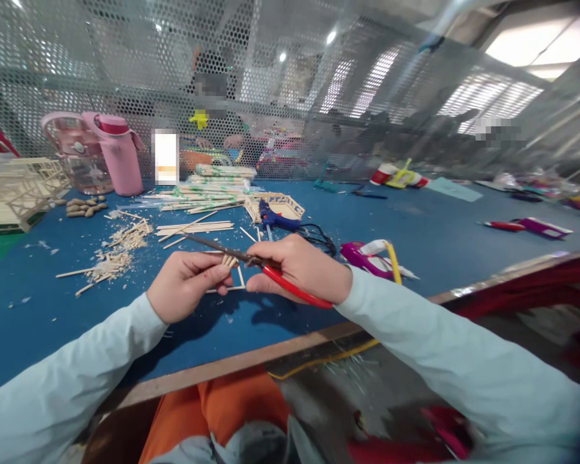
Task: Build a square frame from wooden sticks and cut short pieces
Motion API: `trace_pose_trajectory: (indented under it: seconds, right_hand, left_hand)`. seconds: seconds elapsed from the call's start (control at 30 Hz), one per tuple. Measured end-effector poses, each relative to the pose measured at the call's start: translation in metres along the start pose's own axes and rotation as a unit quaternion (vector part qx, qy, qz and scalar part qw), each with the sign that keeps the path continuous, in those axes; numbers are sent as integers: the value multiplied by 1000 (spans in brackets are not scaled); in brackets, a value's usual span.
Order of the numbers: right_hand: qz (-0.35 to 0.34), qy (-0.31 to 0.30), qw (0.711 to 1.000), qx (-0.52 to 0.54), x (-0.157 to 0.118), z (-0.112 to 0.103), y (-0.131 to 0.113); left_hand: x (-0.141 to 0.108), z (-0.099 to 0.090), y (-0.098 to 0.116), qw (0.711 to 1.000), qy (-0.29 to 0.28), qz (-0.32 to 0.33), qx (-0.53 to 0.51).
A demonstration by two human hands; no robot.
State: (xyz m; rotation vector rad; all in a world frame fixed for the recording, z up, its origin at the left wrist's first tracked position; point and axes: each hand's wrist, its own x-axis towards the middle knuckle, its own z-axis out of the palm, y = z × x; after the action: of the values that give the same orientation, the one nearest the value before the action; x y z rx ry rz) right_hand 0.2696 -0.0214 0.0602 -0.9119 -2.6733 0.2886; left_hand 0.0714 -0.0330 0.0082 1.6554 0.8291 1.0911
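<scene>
My left hand (191, 283) pinches a few thin wooden sticks (229, 260) above the blue tabletop. Wrapped round the red handles of a pair of scissors (294, 287) is my right hand (302, 267). The dark blades point left and pass over the sticks at my left fingertips; whether they touch is not clear. Below my hands lies a small frame of sticks (241, 277), partly hidden by them. Just beyond my right hand is a blue glue gun (278, 218) with a black cord. It lies against a wooden stick model (294, 205).
Left of my hands are cut stick scraps (125, 245) and loose sticks (198, 227). Bundles of wrapped sticks (212, 187), a pink bottle (120, 158) and a clear bottle (84, 158) stand behind. A purple glue gun (365, 258) lies right. A perforated metal screen (280, 84) borders the back.
</scene>
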Motion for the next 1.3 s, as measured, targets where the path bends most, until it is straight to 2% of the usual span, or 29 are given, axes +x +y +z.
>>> trace_pose_trajectory:
  seconds: [0.17,0.27,0.33,0.4,0.5,0.67,0.83,0.93,1.03,1.13,1.2,1.23,1.3]
  right_hand:
    - [14,-27,995,100,3,-1,-2]
    - [70,40,992,102,1,-4,-1]
    - [128,96,985,68,-5,-2,2]
    - [183,127,975,11,-16,4,4]
    - [259,123,957,-54,-35,21,7]
    - [328,92,938,-60,-50,51,18]
    - [357,98,928,-45,-41,54,30]
    - [361,68,927,-72,-36,52,28]
    - [344,35,927,-142,-33,48,24]
    - [337,-8,913,-229,-30,36,18]
    - [316,9,912,-262,-24,22,12]
    - [283,36,923,-258,-18,15,9]
    - [156,105,961,-201,-3,6,7]
  left_hand:
    - [4,-2,-2,994,38,-31,-95]
    - [7,-4,-9,984,75,-55,-152]
    - [10,-4,-12,976,97,-78,-178]
    - [11,-3,-12,969,117,-98,-192]
    - [12,-1,-10,964,142,-117,-194]
    - [13,0,-12,961,156,-141,-182]
    - [14,-3,-15,960,159,-154,-170]
    - [14,-6,-16,958,171,-158,-165]
    - [15,-8,-19,955,186,-157,-167]
    - [18,-9,-19,951,193,-162,-178]
    - [23,-8,-17,951,179,-161,-193]
    - [26,-8,-14,952,165,-163,-203]
    - [33,-5,-9,952,125,-170,-223]
